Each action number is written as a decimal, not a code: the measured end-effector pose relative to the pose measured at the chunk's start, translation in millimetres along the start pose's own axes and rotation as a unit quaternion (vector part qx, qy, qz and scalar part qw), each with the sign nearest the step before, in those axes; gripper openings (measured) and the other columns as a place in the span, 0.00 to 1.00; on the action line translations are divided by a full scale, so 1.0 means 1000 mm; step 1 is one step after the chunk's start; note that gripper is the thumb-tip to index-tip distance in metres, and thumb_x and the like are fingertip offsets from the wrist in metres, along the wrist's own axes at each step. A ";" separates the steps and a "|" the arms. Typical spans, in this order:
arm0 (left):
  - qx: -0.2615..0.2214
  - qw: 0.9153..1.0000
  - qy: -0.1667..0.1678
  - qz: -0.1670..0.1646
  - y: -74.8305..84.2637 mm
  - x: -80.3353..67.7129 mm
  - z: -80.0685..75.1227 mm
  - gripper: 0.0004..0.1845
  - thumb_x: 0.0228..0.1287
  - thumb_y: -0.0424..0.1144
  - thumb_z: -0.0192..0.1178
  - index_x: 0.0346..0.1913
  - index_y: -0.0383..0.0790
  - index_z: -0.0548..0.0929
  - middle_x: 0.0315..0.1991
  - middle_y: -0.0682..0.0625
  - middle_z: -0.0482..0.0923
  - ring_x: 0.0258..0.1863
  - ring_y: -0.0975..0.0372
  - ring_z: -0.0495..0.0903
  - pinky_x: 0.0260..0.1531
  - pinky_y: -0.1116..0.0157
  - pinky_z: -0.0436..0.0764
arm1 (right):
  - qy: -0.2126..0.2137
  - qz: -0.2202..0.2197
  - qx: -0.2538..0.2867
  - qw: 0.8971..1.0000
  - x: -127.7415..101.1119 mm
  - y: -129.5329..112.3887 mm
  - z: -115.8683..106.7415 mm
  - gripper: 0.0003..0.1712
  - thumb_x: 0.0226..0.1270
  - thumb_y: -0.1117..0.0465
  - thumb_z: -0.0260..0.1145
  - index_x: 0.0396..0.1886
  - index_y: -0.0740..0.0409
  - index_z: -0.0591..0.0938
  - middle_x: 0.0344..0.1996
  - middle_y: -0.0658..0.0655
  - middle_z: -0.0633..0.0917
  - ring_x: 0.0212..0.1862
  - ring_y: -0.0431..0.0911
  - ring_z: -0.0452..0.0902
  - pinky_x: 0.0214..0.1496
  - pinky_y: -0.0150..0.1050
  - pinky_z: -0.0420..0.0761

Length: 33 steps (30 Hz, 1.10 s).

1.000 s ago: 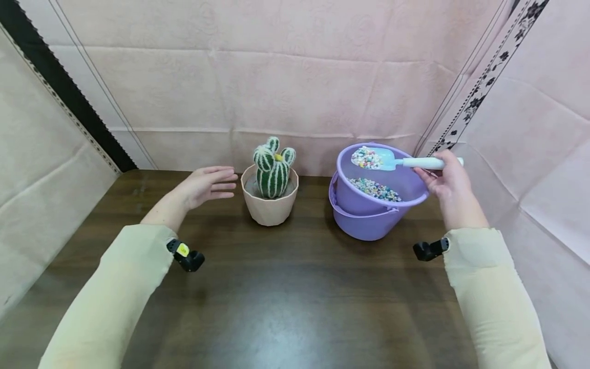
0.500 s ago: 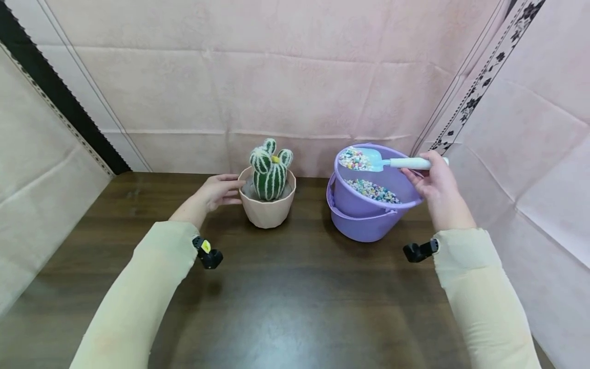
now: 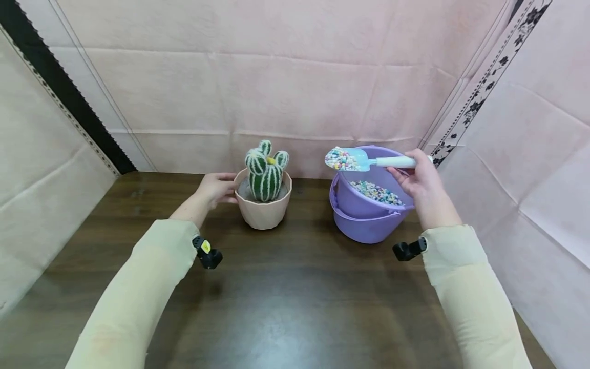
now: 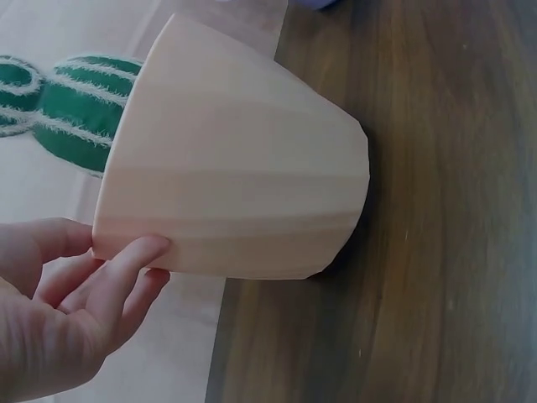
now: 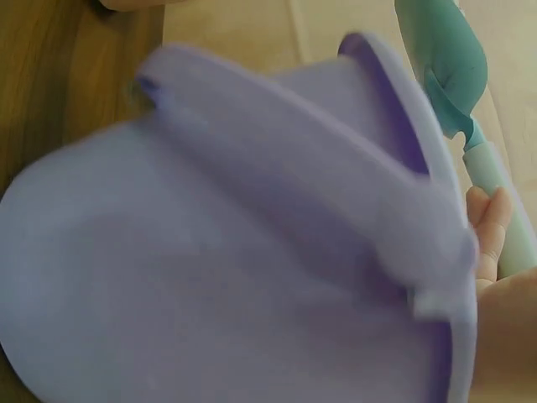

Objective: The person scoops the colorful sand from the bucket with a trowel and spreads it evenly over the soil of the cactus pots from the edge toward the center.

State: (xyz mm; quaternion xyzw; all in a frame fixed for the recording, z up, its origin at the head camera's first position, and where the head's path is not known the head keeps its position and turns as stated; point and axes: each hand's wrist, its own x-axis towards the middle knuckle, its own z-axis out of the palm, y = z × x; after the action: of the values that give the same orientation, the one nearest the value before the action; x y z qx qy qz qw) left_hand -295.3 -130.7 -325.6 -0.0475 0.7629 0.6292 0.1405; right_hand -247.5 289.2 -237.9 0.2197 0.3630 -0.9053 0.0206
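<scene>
In the head view my left hand [image 3: 215, 190] pinches the left rim of a beige faceted flower pot [image 3: 262, 215]; the left wrist view shows fingertips on its outer wall. A green-and-white fabric cactus [image 3: 266, 182] with a small yellow bloom stands in it. My right hand [image 3: 423, 177] grips the pale handle of a light blue toy shovel [image 3: 363, 158], whose blade carries small multicoloured beads [image 3: 342, 160]. The blade hangs over the left rim of a purple bucket [image 3: 366, 230], partly beyond it. More mixed beads [image 3: 375, 192] lie inside the bucket.
The bucket's purple handle [image 5: 277, 117] hangs down along its outer side. Pot and bucket stand apart on a dark wooden table [image 3: 276, 302], near its back edge. Pale cloth walls [image 3: 286, 92] close in the back and both sides.
My left hand has moved right to the pot and taken hold of its rim; the pot has shifted slightly left. My right hand has carried the loaded shovel left, past the bucket's middle.
</scene>
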 end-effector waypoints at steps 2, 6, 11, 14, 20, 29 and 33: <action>0.001 1.000 0.001 -0.002 -0.002 -0.002 -0.009 0.25 0.70 0.32 0.48 0.69 0.34 0.62 0.64 0.35 0.66 0.52 0.55 0.75 0.34 0.72 0.86 | -0.002 0.003 -0.006 1.000 0.000 0.005 0.006 0.03 0.65 0.65 0.57 0.35 0.60 0.72 0.25 0.61 0.79 0.27 0.55 0.82 0.32 0.40 0.88; -0.001 1.000 0.003 -0.007 -0.006 -0.007 -0.026 0.26 0.69 0.32 0.47 0.69 0.34 0.61 0.64 0.35 0.66 0.46 0.60 0.78 0.39 0.70 0.86 | -0.002 0.011 -0.002 1.000 0.002 0.017 0.021 0.05 0.64 0.65 0.58 0.38 0.58 0.71 0.29 0.60 0.78 0.27 0.54 0.81 0.33 0.41 0.88; -0.004 1.000 0.009 -0.012 -0.009 -0.014 -0.043 0.26 0.69 0.32 0.48 0.69 0.34 0.60 0.65 0.34 0.64 0.38 0.67 0.79 0.40 0.69 0.86 | -0.011 0.019 -0.001 1.000 0.003 0.034 0.042 0.03 0.63 0.67 0.58 0.35 0.59 0.72 0.28 0.61 0.79 0.28 0.54 0.81 0.33 0.41 0.87; -0.005 1.000 0.014 -0.012 -0.011 -0.019 -0.054 0.27 0.69 0.32 0.48 0.69 0.33 0.60 0.65 0.33 0.64 0.34 0.70 0.79 0.40 0.69 0.86 | -0.017 0.023 -0.008 1.000 0.004 0.046 0.055 0.01 0.62 0.68 0.58 0.32 0.60 0.73 0.26 0.61 0.79 0.28 0.53 0.81 0.31 0.40 0.87; -0.029 0.999 0.021 -0.012 -0.016 -0.024 -0.070 0.27 0.69 0.31 0.47 0.70 0.33 0.59 0.64 0.34 0.64 0.30 0.73 0.79 0.37 0.71 0.86 | -0.015 0.021 -0.021 0.999 0.007 0.071 0.076 0.02 0.64 0.66 0.57 0.34 0.55 0.72 0.32 0.57 0.75 0.29 0.50 0.78 0.26 0.40 0.87; -0.037 0.999 0.026 -0.020 -0.017 -0.023 -0.071 0.26 0.69 0.32 0.48 0.69 0.35 0.61 0.61 0.38 0.67 0.30 0.73 0.79 0.34 0.72 0.86 | -0.001 0.021 -0.030 0.999 0.014 0.097 0.089 0.05 0.64 0.64 0.56 0.37 0.58 0.68 0.38 0.57 0.72 0.37 0.48 0.76 0.28 0.39 0.87; -0.024 0.999 0.040 -0.015 -0.016 -0.023 -0.071 0.26 0.69 0.31 0.48 0.68 0.34 0.62 0.63 0.36 0.65 0.31 0.71 0.78 0.33 0.72 0.86 | -0.020 0.032 -0.016 0.999 0.025 0.105 0.090 0.09 0.58 0.66 0.61 0.35 0.59 0.70 0.35 0.57 0.74 0.38 0.50 0.77 0.32 0.40 0.88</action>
State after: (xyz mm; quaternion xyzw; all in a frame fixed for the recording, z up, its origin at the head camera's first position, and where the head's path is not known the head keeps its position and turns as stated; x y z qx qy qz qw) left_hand -280.6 -206.0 -323.0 -0.0875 0.7516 0.6431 0.1178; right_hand -283.6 154.6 -258.7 0.2127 0.3696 -0.9025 0.0601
